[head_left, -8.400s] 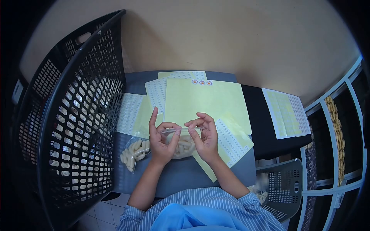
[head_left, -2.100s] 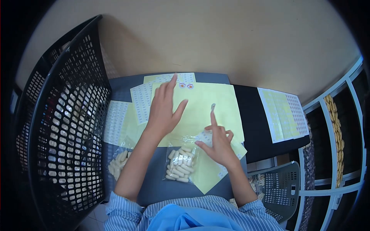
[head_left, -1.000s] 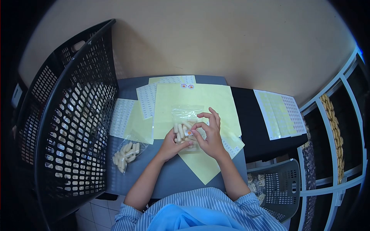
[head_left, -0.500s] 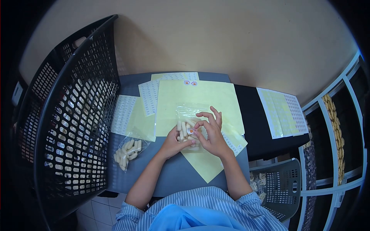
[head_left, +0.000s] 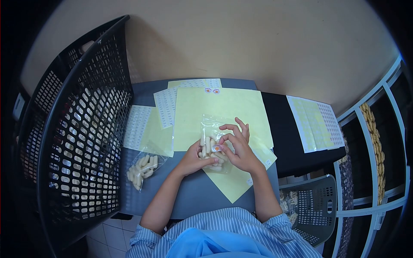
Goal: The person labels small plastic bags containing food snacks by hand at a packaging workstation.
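Bag: clear bag point(head_left: 211, 144) of pale sticks, lying on yellow sheet point(head_left: 223, 107) on tabletop point(head_left: 189, 200).
Left hand point(head_left: 192, 157): fingers curled on bag's lower edge, steadying.
Right hand point(head_left: 241, 148): fingers pinched on small orange sticker point(head_left: 216, 148), apparently touching bag.
Technique: hold bag flat; press sticker from centre outward.

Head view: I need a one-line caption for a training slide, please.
Both hands, left hand and right hand, press an orange sticker onto a clear bag of pale pieces.

Black mesh basket point(head_left: 73, 129), wall shelving point(head_left: 378, 142)
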`<control>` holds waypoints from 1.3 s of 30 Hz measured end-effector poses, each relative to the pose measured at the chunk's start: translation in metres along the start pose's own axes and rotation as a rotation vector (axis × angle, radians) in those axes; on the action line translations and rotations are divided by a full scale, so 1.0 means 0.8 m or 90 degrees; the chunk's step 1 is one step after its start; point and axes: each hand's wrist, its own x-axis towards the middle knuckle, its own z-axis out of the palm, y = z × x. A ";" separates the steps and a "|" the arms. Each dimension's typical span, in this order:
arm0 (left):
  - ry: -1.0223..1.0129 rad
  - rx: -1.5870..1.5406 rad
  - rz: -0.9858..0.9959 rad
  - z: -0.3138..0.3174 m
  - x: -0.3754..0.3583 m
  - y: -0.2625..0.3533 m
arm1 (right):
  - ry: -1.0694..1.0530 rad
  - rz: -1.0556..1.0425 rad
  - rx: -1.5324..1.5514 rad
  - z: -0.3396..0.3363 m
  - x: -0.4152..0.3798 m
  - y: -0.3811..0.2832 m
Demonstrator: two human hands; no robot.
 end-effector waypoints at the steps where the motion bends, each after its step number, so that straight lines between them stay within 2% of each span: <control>1: -0.001 0.000 0.000 0.000 0.000 0.000 | 0.000 0.003 -0.005 0.000 0.000 0.001; 22: 0.011 -0.009 -0.001 0.005 -0.001 0.007 | 0.005 -0.010 -0.095 0.002 0.002 -0.005; 24: 0.049 -0.106 -0.112 0.008 0.000 0.017 | 0.012 -0.020 -0.095 0.002 0.002 -0.005; 33: 0.056 -0.046 -0.029 0.008 -0.001 0.003 | 0.039 -0.024 -0.058 0.008 0.002 -0.003; 39: 0.058 -0.067 -0.024 0.007 -0.001 0.001 | 0.127 0.003 -0.006 0.025 0.004 0.000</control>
